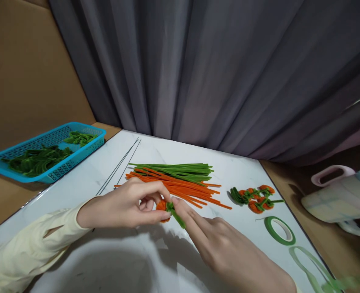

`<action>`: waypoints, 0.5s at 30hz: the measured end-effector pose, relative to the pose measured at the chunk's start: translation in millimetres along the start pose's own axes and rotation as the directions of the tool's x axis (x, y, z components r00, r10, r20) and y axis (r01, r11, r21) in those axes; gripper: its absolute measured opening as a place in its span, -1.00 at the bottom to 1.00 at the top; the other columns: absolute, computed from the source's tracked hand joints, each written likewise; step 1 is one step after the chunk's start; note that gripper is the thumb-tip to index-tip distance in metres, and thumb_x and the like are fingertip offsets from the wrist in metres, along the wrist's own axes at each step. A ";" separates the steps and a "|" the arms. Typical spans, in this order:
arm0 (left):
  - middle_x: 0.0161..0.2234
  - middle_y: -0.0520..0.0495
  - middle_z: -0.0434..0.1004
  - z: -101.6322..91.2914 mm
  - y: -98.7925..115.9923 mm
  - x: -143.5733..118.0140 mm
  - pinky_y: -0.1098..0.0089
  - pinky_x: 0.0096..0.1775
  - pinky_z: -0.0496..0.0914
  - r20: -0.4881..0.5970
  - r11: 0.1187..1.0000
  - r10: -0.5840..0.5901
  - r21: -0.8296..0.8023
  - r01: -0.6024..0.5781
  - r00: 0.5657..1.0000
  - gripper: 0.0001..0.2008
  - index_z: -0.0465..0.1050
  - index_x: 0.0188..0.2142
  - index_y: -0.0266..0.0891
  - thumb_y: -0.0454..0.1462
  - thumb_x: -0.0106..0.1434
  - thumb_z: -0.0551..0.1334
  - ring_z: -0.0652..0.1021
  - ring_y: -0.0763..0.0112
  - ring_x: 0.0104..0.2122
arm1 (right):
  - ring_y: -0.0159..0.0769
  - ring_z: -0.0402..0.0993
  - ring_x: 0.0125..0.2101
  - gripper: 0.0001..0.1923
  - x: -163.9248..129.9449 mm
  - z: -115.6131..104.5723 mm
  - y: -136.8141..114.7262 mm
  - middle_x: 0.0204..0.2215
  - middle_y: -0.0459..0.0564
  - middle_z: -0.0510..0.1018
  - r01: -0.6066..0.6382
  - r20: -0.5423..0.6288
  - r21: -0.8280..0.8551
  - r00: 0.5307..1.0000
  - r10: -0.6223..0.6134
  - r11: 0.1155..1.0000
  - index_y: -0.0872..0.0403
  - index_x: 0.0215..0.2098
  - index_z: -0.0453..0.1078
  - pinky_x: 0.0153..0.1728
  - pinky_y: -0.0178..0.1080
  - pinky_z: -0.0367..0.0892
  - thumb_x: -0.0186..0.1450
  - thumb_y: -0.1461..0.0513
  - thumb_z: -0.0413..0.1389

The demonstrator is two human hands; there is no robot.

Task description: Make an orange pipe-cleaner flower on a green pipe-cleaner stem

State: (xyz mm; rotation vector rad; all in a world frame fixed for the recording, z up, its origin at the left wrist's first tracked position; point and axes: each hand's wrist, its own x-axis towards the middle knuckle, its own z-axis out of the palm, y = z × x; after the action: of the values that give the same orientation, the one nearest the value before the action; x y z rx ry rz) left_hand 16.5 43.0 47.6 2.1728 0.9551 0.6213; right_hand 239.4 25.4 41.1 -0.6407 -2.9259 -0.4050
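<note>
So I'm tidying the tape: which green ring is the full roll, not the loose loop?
The green tape roll, lying flat just below the finished orange flowers. It has a thick wound band; the loose loop nearer the table corner is thin.

Two hands are in view, the left hand (121,207) and the right hand (225,248), with one small orange and green piece (167,208) between their fingertips. On the table (137,264) lie one bundle of green stems (176,170), one bundle of orange stems (180,187), two thin wires (120,165) and one cluster of finished pieces (255,197), too tangled to count. There are two rolls of green tape (280,230), one blue basket (45,150) and one jug (339,195).
</note>
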 end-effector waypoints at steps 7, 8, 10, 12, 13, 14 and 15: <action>-0.67 0.18 0.19 -0.5 -2.3 -2.6 0.59 -0.59 0.16 0.001 0.999 -0.004 0.040 0.004 1.000 -0.84 0.38 -0.25 -0.29 -0.24 0.21 0.21 0.26 0.62 -0.67 | -0.39 0.35 -0.69 -0.35 0.2 -3.2 -0.6 0.06 0.24 0.34 -0.006 -0.055 -0.014 0.998 0.005 1.000 0.40 0.15 0.16 -0.70 -0.30 0.35 0.06 0.50 -0.18; -0.66 0.18 0.19 -0.5 -2.4 -2.5 0.59 -0.59 0.17 0.002 0.999 0.000 0.039 0.000 1.000 -0.84 0.38 -0.25 -0.29 -0.24 0.21 0.21 0.26 0.62 -0.67 | -0.39 0.35 -0.69 -0.35 0.0 -3.0 -0.7 0.06 0.24 0.34 -0.006 -0.057 -0.014 0.998 0.005 1.000 0.41 0.14 0.16 -0.70 -0.30 0.35 0.06 0.49 -0.18; -0.66 0.18 0.20 -0.6 -2.2 -1.9 0.59 -0.59 0.17 0.002 1.000 0.011 0.028 -0.011 1.000 -0.85 0.38 -0.25 -0.30 -0.25 0.21 0.21 0.26 0.62 -0.67 | -0.37 0.37 -0.67 -0.36 -0.6 -1.4 -0.9 0.06 0.26 0.34 0.001 -0.056 -0.014 0.998 -0.002 1.000 0.42 0.15 0.15 -0.69 -0.29 0.36 0.06 0.49 -0.17; -0.66 0.17 0.22 -0.9 -1.8 -1.2 0.60 -0.60 0.17 -0.002 1.000 0.023 0.012 -0.023 1.000 -0.86 0.37 -0.27 -0.31 -0.27 0.21 0.21 0.26 0.63 -0.67 | -0.35 0.40 -0.64 -0.37 -1.3 0.9 -0.6 0.07 0.29 0.32 0.014 -0.063 -0.005 0.998 -0.014 1.000 0.44 0.16 0.11 -0.69 -0.28 0.36 0.09 0.49 -0.18; -0.66 0.17 0.22 -1.2 -1.7 -0.8 0.60 -0.61 0.17 -0.007 1.000 0.031 0.006 -0.031 0.999 -0.87 0.37 -0.27 -0.32 -0.28 0.21 0.21 0.26 0.63 -0.67 | -0.33 0.42 -0.60 -0.37 -1.8 1.8 -0.2 0.09 0.30 0.30 0.020 -0.068 0.009 0.998 -0.020 1.000 0.44 0.18 0.08 -0.68 -0.28 0.36 0.11 0.49 -0.18; -0.67 0.17 0.22 -1.6 -1.6 -0.6 0.61 -0.62 0.16 -0.012 0.999 0.039 0.004 -0.039 0.999 -0.87 0.37 -0.27 -0.32 -0.28 0.20 0.21 0.26 0.63 -0.68 | -0.31 0.45 -0.56 -0.37 -2.7 2.3 0.7 0.10 0.29 0.28 0.021 -0.076 0.030 0.997 -0.019 0.999 0.43 0.19 0.05 -0.66 -0.28 0.37 0.13 0.49 -0.19; -0.68 0.18 0.21 -2.2 -1.6 -0.4 0.61 -0.62 0.16 -0.020 0.999 0.046 0.008 -0.046 0.999 -0.86 0.37 -0.27 -0.32 -0.29 0.20 0.22 0.25 0.64 -0.68 | -0.28 0.48 -0.50 -0.38 -3.9 2.3 2.2 0.11 0.26 0.28 0.013 -0.089 0.057 0.996 -0.007 0.998 0.40 0.21 0.02 -0.64 -0.28 0.38 0.15 0.50 -0.20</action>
State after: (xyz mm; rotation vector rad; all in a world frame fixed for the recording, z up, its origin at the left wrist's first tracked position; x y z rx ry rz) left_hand 14.1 44.4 47.8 2.2040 0.9214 0.6638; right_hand 243.7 26.4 38.7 -0.5851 -2.8464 -0.3393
